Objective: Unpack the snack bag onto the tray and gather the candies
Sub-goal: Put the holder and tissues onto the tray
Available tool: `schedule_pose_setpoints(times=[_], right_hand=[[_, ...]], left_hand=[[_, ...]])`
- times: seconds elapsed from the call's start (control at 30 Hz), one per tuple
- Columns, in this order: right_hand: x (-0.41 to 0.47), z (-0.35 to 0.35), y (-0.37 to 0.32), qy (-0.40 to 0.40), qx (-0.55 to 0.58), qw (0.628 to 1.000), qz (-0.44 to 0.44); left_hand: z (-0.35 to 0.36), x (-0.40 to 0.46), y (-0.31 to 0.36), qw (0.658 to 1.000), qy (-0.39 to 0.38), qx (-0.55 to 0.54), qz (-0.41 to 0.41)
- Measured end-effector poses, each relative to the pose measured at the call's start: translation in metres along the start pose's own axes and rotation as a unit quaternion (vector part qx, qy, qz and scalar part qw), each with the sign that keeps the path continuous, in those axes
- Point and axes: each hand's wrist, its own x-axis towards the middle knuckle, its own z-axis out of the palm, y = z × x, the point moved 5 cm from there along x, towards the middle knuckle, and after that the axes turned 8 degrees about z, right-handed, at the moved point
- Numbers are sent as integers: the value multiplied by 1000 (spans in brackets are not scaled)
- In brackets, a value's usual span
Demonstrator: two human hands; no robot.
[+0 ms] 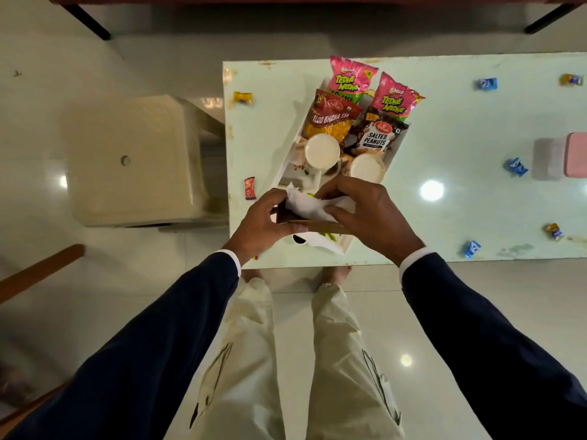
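A white tray (287, 157) lies on the pale green table and holds two pink Tedhe Medhe packets (351, 78), a red Aloo Bhujia packet (330, 117), a Salted Peanuts packet (376, 136) and two white lidded cups (321, 150). Over the tray's near end my left hand (263, 222) grips the brown paper bag (309, 225) by its left side. My right hand (365, 211) pinches white tissue paper (309, 208) sticking out of the bag. Candies lie scattered: yellow (243, 97), red (249, 187), and several blue ones (516, 166) on the right.
A cream plastic stool (133, 160) stands left of the table. A pink-and-white container (562, 157) sits at the table's right edge. Dark furniture legs (92, 22) are at the far side. My feet stand just below the table's near edge (413, 261).
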Motion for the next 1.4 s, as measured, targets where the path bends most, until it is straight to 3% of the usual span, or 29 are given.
schedule_pose_setpoints(times=[0.3,0.43,0.67,1.03,1.4], right_hand=[[8,-1,-12,-16,29,999,-40],[13,-15,0,26,34,998,-47],[15,18,53,-89,-174,980,35],[17,66,100,22,-162,982,96],[37,92,128,55,-178,975,121]], left_hand=[[0,12,1,999,20,-38,-33],[-9,15,7,998,30,-34,-39],[-2,23,-5,1000,-16,-17,-20],[23,47,-21,973,-64,212,68],[22,68,-42,964,-81,250,30]])
